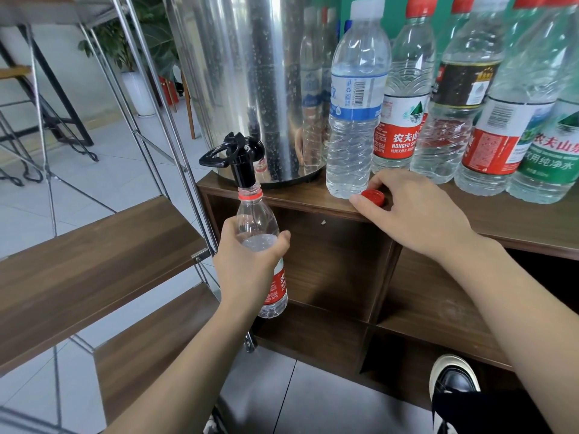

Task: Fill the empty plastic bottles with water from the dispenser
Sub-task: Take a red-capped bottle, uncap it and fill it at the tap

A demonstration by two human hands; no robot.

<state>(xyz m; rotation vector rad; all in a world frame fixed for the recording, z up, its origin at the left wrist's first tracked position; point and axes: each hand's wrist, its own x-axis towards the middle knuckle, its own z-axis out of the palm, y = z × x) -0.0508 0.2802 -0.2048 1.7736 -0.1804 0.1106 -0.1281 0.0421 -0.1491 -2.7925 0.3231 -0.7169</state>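
My left hand (247,264) grips a clear plastic bottle (257,220) with a red label, uncapped, its mouth right under the black tap (238,158) of the steel water dispenser (244,73). Water stands high in the bottle, near its shoulder. My right hand (410,211) rests on the wooden shelf top (517,220) with its fingers curled over a loose red cap (373,196). Just behind the cap stands a white-capped bottle (355,120) filled with water.
Several capped bottles with red and green labels (488,120) line the shelf top to the right of the dispenser. Open cubbies (332,261) lie below. A wood-and-metal step rack (94,261) stands at the left. My shoe (454,380) is on the tiled floor.
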